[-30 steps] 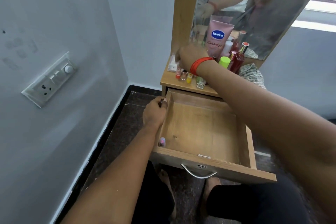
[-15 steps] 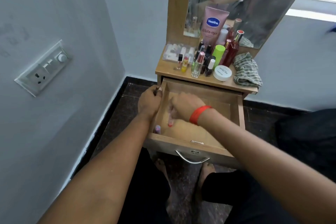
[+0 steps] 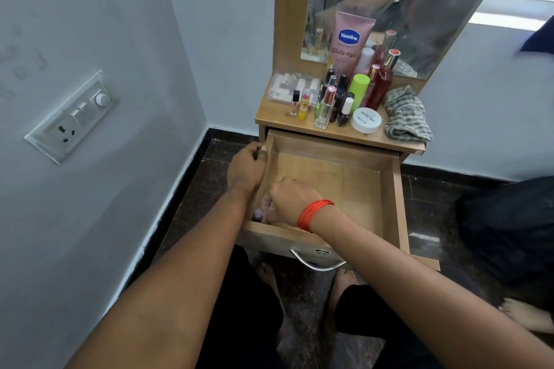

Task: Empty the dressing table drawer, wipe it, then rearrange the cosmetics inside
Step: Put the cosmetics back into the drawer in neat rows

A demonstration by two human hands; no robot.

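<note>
We are gripping the left wall of the open drawer [image 3: 344, 183] with our left hand [image 3: 247, 172]. Our right hand [image 3: 289, 202] is reaching into its front left corner, fingers curling down at a small bottle [image 3: 257, 214] with a purple cap; we cannot tell whether they are pinching it. The other cosmetics [image 3: 329, 102] are standing on the tabletop [image 3: 269, 118], beside a cloth [image 3: 404, 114].

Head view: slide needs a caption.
Left hand holds the open drawer by its wall; right hand reaches toward a purple-capped bottle in its front corner.
</note>
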